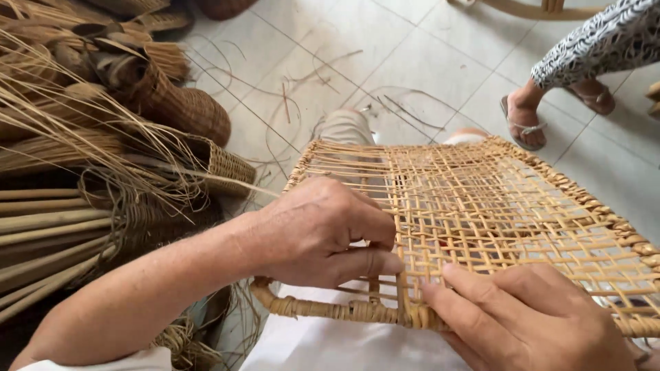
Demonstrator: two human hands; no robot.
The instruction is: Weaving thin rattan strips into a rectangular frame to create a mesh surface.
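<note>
Two hands work a woven cane panel (495,206) resting across the person's lap.
The left hand (320,230) pinches a cane strand at the panel's near-left edge; the right hand (529,319) lies spread, fingers flat on the near rim.

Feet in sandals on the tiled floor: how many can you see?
2. One sandalled foot stands at the upper right, past the far edge of the woven cane panel. The second foot is just right of it, partly hidden under a patterned trouser leg.
</note>
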